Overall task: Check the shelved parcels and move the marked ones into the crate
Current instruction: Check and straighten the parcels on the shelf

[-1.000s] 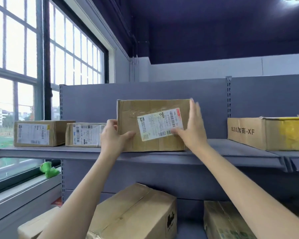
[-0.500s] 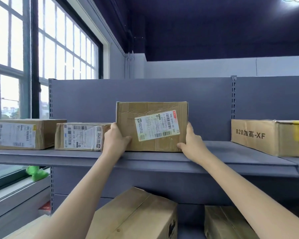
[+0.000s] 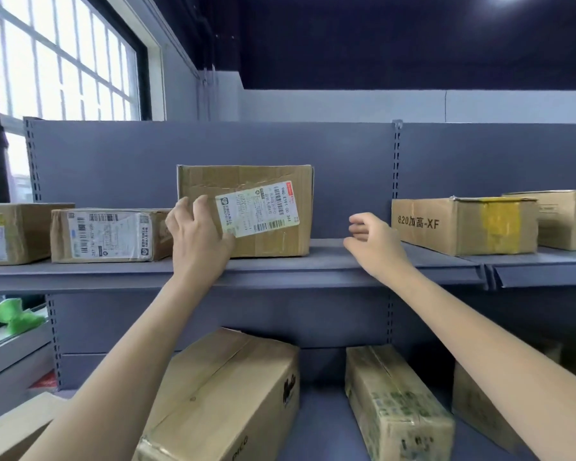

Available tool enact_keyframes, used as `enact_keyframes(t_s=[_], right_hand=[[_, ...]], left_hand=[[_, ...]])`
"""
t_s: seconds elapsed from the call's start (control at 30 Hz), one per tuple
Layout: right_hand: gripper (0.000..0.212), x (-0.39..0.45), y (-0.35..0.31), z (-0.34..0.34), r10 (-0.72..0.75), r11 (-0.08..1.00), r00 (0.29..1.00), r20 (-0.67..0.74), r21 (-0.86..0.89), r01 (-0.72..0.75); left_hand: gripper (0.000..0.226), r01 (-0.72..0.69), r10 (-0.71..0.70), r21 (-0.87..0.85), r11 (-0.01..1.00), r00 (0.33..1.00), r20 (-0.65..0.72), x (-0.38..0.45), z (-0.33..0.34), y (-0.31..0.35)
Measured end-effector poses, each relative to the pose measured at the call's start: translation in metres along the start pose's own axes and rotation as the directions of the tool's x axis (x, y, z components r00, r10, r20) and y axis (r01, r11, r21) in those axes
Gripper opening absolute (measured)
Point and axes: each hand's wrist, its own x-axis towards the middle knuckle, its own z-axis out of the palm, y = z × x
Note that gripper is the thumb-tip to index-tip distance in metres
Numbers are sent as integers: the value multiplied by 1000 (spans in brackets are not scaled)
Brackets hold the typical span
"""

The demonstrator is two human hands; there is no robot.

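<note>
Parcel [image 3: 246, 211]: brown box, white label, upright on the upper shelf [image 3: 313, 261]. Left hand [image 3: 197, 237]: fingers [image 3: 188, 207] loosely spread against its left front face, not clasping. Right hand [image 3: 376, 242]: fingers loosely curled, holding nothing, well right of it. Step: label check. Next: if marked, grip both sides. Crate unseen.

A single head-worn camera looks straight ahead, close to a grey shelf [image 3: 330, 261] at about eye height; windows [image 3: 57, 61] sit at ten o'clock, both forearms entering from below.
</note>
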Motion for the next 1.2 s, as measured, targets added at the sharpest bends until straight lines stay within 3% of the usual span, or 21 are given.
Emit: enact_keyframes(t_s=[0.13, 0.33, 0.5, 0.63, 0.77, 0.87, 0.97, 1.03, 1.13, 1.2], right_hand=[[42, -8, 20, -44, -34, 999, 999, -8, -5, 34], [36, -8, 71, -132, -110, 985, 987, -114, -144, 94], [37, 4, 135, -211, -20, 984, 982, -190, -179, -14], [48, 24, 171, -240, 106, 970, 984, -141, -203, -134], [60, 49, 178, -239, 267, 930, 962, -48, -251, -270], [69, 59, 177, -231, 307, 931, 951, 13, -213, -298], [75, 56, 174, -230, 318, 947, 946, 67, -59, -315], [68, 47, 171, -235, 308, 950, 951, 12, 39, -308], [56, 34, 165, -251, 271, 961, 962, -45, 78, -267], [61, 28, 159, -263, 265, 955, 963, -43, 152, -256]], left_hand=[[66, -82, 82, 2, 997, 995, -52, -17, 7, 45], [61, -70, 67, -102, 992, 997, -33, -47, 45, 132], [55, -7, 9, -181, 984, 1000, 12, -69, 92, 200], [54, 49, -19, -133, 990, 976, 219, -70, 134, 250], [39, 75, -100, 70, 995, 866, 491, -64, 175, 287], [39, 124, -167, 113, 986, 806, 568, -63, 192, 298], [41, 175, -136, -11, 984, 800, 584, -71, 197, 307], [38, 215, -119, -102, 971, 810, 574, -78, 192, 307], [24, 157, -68, -143, 977, 869, 491, -82, 168, 294], [33, 146, -65, -183, 972, 919, 389, -79, 144, 283]])
